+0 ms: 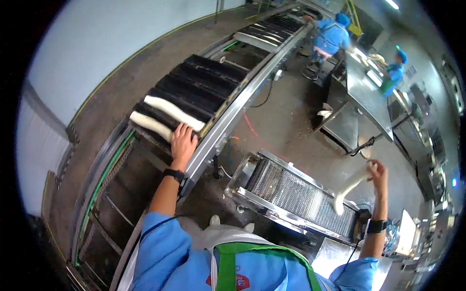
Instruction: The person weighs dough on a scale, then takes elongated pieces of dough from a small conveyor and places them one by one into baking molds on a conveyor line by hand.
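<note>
Green apron (227, 266) nearest me; my left hand (184, 143), fingers extended, lies at one end of the near strip (149, 123) on the slats (204, 80), grip unclear; my right hand (379, 176) pinches the dangling strip (350, 186) over the mesh (291, 189); light fingers should avoid stretching it, I judge.

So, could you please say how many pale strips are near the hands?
3: one strip at the left hand, another strip alongside on black trays, a third strip in the right hand.
</note>
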A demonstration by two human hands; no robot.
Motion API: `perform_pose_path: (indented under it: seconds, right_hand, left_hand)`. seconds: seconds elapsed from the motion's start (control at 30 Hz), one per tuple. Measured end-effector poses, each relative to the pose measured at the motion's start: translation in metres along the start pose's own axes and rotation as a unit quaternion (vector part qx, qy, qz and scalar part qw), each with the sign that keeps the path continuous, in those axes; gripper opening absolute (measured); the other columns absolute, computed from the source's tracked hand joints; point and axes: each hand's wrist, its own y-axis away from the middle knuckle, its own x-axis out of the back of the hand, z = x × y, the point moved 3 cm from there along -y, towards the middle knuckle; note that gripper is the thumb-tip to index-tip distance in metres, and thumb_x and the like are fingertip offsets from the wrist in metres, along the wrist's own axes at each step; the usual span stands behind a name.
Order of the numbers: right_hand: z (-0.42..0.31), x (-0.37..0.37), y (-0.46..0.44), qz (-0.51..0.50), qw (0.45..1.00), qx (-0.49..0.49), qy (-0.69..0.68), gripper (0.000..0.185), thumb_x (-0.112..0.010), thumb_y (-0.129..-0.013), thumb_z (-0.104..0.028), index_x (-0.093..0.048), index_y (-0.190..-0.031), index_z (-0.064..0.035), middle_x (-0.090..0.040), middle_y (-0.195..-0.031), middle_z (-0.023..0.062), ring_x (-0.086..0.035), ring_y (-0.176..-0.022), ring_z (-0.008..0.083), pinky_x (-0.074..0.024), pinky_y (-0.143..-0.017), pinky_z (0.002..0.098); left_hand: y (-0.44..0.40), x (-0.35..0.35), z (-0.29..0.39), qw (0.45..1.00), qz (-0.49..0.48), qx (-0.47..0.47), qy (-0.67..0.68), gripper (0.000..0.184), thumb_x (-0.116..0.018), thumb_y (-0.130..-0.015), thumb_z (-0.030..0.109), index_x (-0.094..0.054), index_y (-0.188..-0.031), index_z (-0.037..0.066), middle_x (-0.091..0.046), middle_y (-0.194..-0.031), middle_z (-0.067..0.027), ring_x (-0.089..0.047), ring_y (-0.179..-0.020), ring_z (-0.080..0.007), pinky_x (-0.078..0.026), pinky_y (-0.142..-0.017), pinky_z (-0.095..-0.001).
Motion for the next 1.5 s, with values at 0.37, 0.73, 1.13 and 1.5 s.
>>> perform_pose_path:
  seconds: [0.37,0.73,1.13,1.5]
  right_hand:
    - [-0.256,-0.201,-0.084,-0.115,0.927,0.149,-0.325,0.03,-0.048,-0.076,-0.017,-0.049,-0.103,-0.0034,-0.053,-0.094,0.007,-0.052,-0.087,0.0166,-0.0446,-0.071,0.0301]
    - [-0.011,-0.314,-0.1,-0.276,0.94,0.182,0.091,0.048,-0.057,-0.072,-0.015,-0.039,-0.116,-0.006,-0.04,-0.112,0.0194,-0.041,-0.102,0.0328,-0.0348,-0.086,0.0345]
    - [0.346,-0.039,0.148,-0.075,0.853,-0.275,0.438,0.078,-0.071,-0.056,-0.027,-0.03,-0.122,-0.0185,-0.025,-0.127,0.0152,-0.026,-0.115,0.036,-0.0293,-0.087,0.053]
    - [0.398,-0.013,0.173,-0.007,0.849,-0.277,0.451,0.06,-0.068,-0.057,-0.025,-0.043,-0.111,-0.0155,-0.029,-0.124,0.0125,-0.021,-0.118,0.0343,-0.0274,-0.088,0.0524]
  left_hand:
    - [0.005,0.005,-0.009,0.998,0.038,0.014,0.043,0.03,-0.054,-0.07,0.021,-0.054,-0.096,0.006,-0.047,-0.109,-0.0085,-0.036,-0.109,-0.0243,-0.03,-0.088,-0.0399]
    - [0.018,0.016,-0.031,1.0,-0.002,0.019,0.022,0.03,-0.053,-0.074,0.02,-0.051,-0.1,0.006,-0.045,-0.112,-0.0082,-0.034,-0.11,-0.0241,-0.029,-0.09,-0.04]
    - [0.019,0.035,-0.013,0.998,-0.003,0.045,-0.033,0.035,-0.052,-0.074,0.014,-0.044,-0.107,0.004,-0.036,-0.12,-0.012,-0.032,-0.112,-0.0279,-0.029,-0.09,-0.0394]
    - [0.03,0.056,-0.002,0.996,0.005,0.06,-0.069,0.036,-0.05,-0.075,0.013,-0.042,-0.109,0.004,-0.033,-0.121,-0.0126,-0.034,-0.109,-0.0296,-0.029,-0.089,-0.0391]
